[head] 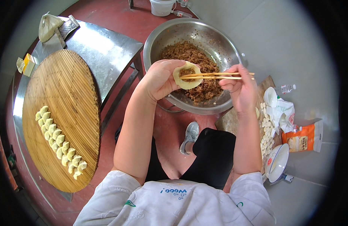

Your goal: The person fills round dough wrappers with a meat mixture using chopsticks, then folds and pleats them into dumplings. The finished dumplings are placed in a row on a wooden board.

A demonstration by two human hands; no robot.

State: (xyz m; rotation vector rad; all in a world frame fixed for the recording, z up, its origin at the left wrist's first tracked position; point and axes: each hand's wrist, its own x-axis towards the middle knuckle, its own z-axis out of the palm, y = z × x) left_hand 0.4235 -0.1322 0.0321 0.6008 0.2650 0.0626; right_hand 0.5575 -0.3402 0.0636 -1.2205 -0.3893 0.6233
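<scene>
My left hand [162, 79] holds a round dough wrapper [187, 85] with a patch of brown filling on its middle. In my right hand [240, 87] is a pair of wooden chopsticks [213, 75], their tips resting on the filling in the wrapper. Both hands are over a large stainless steel basin [154, 36]. Brown minced filling [188, 52] flecked with green covers part of the basin's bottom, and my hands hide some of it.
To the left, a metal table [106, 42] carries a round woven tray [63, 84] with rows of dumplings [61, 139]. A grater [68, 28] lies behind it. At right, a board [227, 121] holds many dough pieces [266, 132], a white bowl [270, 97] and an enamel basin [278, 163]. An orange package [302, 137] stands beyond.
</scene>
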